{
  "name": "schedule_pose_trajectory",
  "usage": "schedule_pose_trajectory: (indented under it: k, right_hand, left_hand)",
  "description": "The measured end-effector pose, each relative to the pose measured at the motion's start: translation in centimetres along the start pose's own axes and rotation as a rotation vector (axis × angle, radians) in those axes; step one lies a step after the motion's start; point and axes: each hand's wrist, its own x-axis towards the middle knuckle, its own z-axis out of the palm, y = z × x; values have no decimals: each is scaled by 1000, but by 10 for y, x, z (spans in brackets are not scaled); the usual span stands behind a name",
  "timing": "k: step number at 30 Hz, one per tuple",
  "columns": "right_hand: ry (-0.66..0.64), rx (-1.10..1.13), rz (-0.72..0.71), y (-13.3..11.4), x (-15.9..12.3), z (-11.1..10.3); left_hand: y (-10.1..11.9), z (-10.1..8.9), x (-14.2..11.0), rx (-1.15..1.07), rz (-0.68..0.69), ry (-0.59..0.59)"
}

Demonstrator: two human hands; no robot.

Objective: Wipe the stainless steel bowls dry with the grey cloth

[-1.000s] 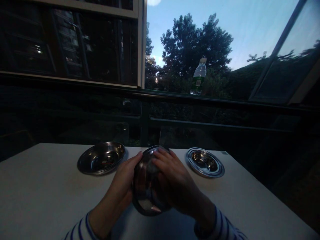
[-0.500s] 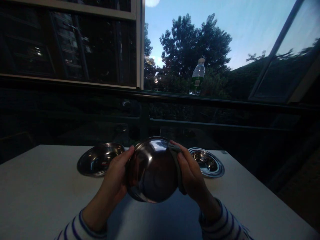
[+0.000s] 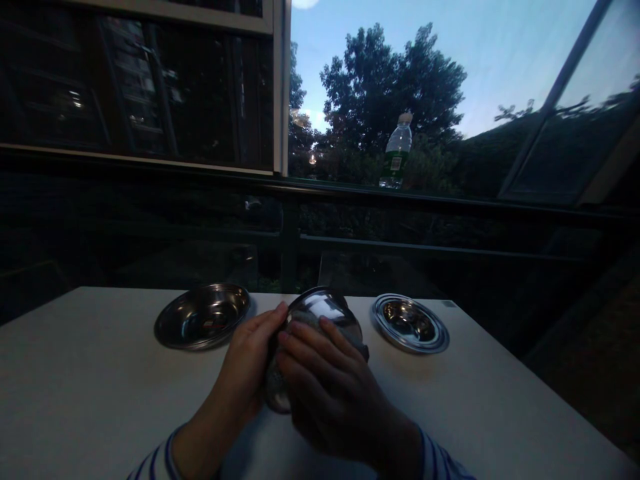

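Note:
A shiny metal bowl (image 3: pixel 327 303) is held up over the table, its rounded outside facing me. My left hand (image 3: pixel 245 363) is closed on the bowl's left rim, thumb on top. Across the outside of the bowl lies my right hand (image 3: pixel 335 387), fingers together and pressing a greyish cloth (image 3: pixel 276 379) against the metal. Most of that cloth is hidden beneath the fingers, as is much of the bowl's surface.
A wide metal basin (image 3: pixel 173 323) rests on the white table (image 3: pixel 100 387) at the back left. Metal dishes (image 3: pixel 435 340), seemingly stacked, sit at the back right. Beyond the table edge, a plastic bottle (image 3: pixel 397 150) stands on the window ledge (image 3: pixel 450 203).
My right hand has moved with the cloth from the bowl's right rim leftward across its outside. The bowl is turned and tilted differently, and my left hand has shifted slightly right.

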Motion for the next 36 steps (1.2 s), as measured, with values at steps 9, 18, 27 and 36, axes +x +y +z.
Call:
schedule_pose_trajectory:
  k: [9, 18, 27, 36]
  right_hand:
    - [92, 209, 334, 32, -9, -14]
    - [328, 496, 504, 35, -16, -7]
    - [253, 15, 108, 17, -25, 21]
    - [89, -165, -159, 4, -15, 20]
  left_hand:
    - [10, 0, 0, 92, -26, 16]
    - [31, -12, 16, -269, -59, 115]
    - [26, -7, 16, -325, -59, 205]
    - [21, 3, 8, -355, -131, 261]
